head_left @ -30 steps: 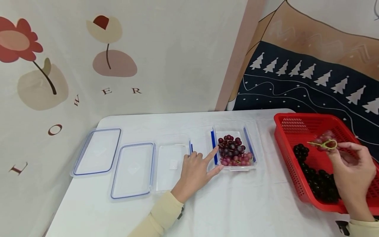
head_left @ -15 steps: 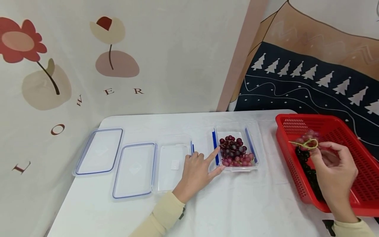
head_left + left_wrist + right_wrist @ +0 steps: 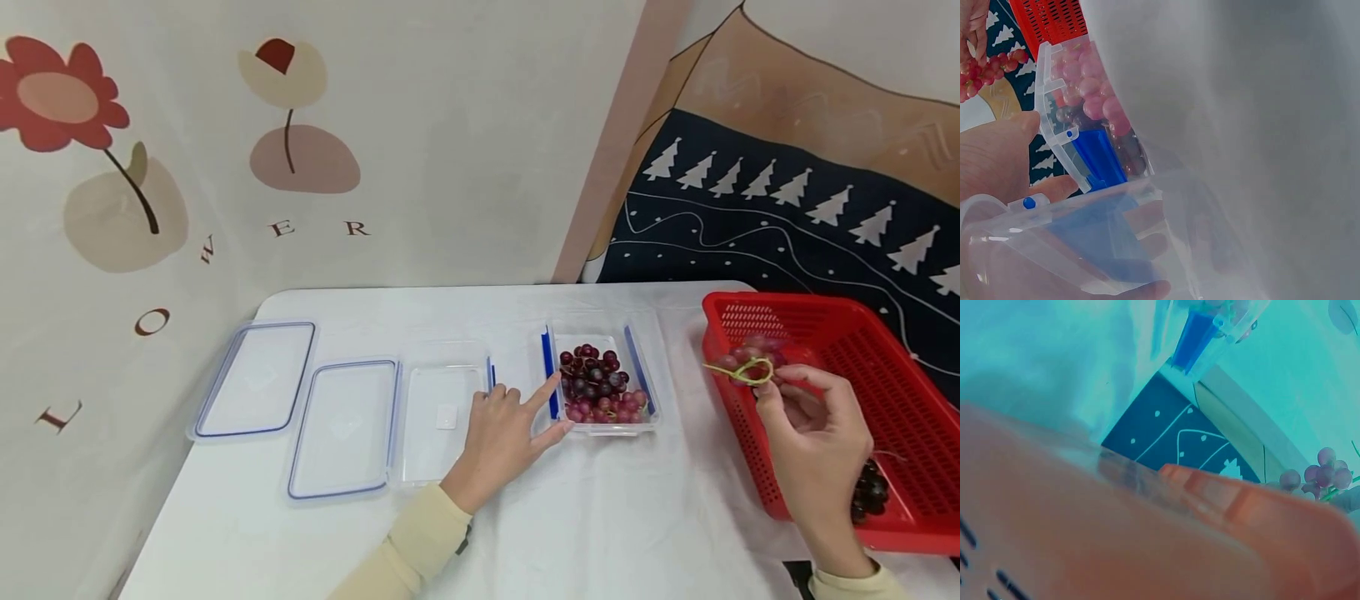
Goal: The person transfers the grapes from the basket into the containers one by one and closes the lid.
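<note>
My right hand [image 3: 817, 450] pinches the light-green looped stem of a bunch of red grapes [image 3: 765, 343], held up over the left side of the red basket [image 3: 817, 310]. Behind that hand, black grapes [image 3: 870, 492] lie in the basket. My left hand [image 3: 504, 440] has index finger and thumb stretched out to the near-left edge of a clear container [image 3: 611, 430] with blue side clips. Dark red grapes [image 3: 591, 377] fill its middle, and pinker grapes [image 3: 604, 410] sit along its near end. In the left wrist view, the thumb and a finger [image 3: 1060, 187] reach this container's rim.
A second clear container [image 3: 442, 379] stands left of the filled one, partly behind my left hand. Two blue-edged lids, the nearer lid [image 3: 345, 429] and the farther lid [image 3: 258, 379], lie on the white-covered table [image 3: 600, 517]. A printed cloth wall [image 3: 465, 150] rises behind.
My right hand has moved left with the red grapes, from over the basket's middle to its left rim, uncovering black grapes on the right. My left hand has stayed at the container.
</note>
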The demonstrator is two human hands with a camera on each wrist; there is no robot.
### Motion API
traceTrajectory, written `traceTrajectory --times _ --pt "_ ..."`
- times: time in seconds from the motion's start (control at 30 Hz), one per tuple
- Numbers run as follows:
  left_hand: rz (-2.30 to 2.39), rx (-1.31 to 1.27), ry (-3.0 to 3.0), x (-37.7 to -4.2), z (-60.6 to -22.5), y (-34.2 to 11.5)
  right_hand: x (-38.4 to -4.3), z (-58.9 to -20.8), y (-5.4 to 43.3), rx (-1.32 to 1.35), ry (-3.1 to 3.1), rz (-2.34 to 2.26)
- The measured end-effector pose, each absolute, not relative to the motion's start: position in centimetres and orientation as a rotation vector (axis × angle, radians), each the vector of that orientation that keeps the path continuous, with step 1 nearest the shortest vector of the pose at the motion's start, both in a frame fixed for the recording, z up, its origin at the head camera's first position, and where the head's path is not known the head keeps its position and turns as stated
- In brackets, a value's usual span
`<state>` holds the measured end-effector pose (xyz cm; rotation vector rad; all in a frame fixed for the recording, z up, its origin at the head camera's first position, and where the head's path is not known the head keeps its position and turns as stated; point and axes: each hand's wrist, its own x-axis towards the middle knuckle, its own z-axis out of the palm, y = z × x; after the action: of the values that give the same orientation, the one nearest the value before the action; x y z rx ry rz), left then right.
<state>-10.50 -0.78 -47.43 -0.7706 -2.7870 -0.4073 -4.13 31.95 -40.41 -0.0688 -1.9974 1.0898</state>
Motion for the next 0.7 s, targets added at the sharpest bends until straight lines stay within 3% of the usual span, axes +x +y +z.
traceTrajectory --times 0.7 --pt "-0.374 -0.776 -2.754 -10.5 -47.4 -0.8 -6.3 -41.7 28.7 0.028 -2.046 1.156"
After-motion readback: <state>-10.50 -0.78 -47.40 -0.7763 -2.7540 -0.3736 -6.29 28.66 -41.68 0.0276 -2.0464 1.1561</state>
